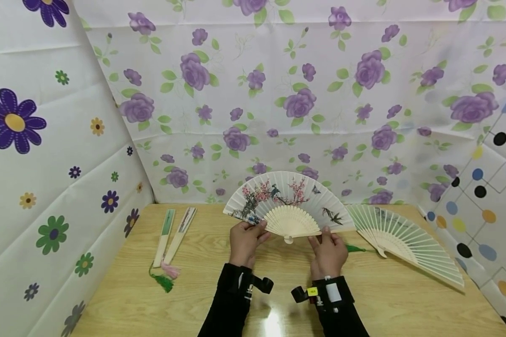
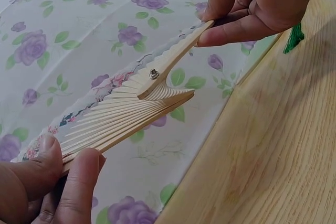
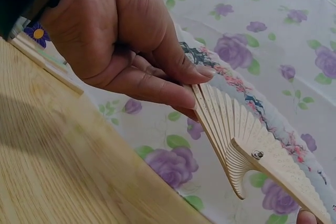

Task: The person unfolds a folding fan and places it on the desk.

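Both hands hold a spread folding fan [image 1: 293, 220], white with pink blossoms, a dark bird and pale wooden ribs, upright above the table. My left hand [image 1: 245, 243] pinches its left outer rib between thumb and fingers; that hand [image 3: 121, 40] also shows large in the right wrist view. On the other side, my right hand [image 1: 330, 255] pinches the right outer rib, and this hand [image 2: 257, 3] appears at the top of the left wrist view. Between the hands, the metal rivet [image 2: 154, 74] shows at the fan's base.
A green folding fan [image 1: 417, 243] lies spread on the table's right side, and a green tassel [image 1: 356, 248] lies by the right hand. Two folded fans, one green [image 1: 164, 238] and one pale [image 1: 180, 235], lie at left with tassels. Flower-printed cloth [image 1: 253, 103] hangs behind.
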A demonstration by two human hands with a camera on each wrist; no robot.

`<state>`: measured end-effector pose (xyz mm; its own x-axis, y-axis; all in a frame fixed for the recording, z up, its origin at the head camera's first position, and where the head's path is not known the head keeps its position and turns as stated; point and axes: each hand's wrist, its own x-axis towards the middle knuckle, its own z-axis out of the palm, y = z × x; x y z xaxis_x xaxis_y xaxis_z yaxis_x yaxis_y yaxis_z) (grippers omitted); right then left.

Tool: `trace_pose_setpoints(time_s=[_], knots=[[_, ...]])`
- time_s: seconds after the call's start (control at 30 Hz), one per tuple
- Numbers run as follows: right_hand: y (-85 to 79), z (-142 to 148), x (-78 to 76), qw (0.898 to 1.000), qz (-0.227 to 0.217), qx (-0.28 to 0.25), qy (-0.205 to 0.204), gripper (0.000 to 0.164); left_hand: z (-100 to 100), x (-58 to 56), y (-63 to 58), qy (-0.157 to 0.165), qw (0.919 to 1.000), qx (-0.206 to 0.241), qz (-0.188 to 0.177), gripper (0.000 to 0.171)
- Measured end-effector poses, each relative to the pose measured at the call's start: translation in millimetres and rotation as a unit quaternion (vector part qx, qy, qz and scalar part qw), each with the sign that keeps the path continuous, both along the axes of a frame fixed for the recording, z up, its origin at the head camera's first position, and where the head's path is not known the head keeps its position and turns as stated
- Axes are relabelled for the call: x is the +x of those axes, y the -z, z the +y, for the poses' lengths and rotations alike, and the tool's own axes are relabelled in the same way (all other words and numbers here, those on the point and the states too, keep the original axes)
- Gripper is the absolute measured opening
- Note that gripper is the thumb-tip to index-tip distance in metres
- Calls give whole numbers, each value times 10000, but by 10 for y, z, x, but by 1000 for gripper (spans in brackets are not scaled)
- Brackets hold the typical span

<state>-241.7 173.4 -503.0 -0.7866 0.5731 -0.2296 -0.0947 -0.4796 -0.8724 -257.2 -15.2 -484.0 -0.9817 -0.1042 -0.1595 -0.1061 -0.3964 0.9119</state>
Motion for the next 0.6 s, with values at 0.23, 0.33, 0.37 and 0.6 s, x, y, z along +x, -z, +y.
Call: trace_pose_setpoints(time_s=[0.23,0.33,0.37,0.6], knots=[[-5,-10,8,10000,-11,0,59,26,11,1,1,-66,10000,9,30,14],[-3,-5,-5,9999,-15,-78,107,26,18,5,4,-60,10000,-12,35,14],[2,-1,-11,9999,-25,-106,122,26,21,5,4,-58,10000,-15,24,14],[11,2,-28,9991,-4,-239,351,26,45,10,0,-3,10000,-94,7,15]])
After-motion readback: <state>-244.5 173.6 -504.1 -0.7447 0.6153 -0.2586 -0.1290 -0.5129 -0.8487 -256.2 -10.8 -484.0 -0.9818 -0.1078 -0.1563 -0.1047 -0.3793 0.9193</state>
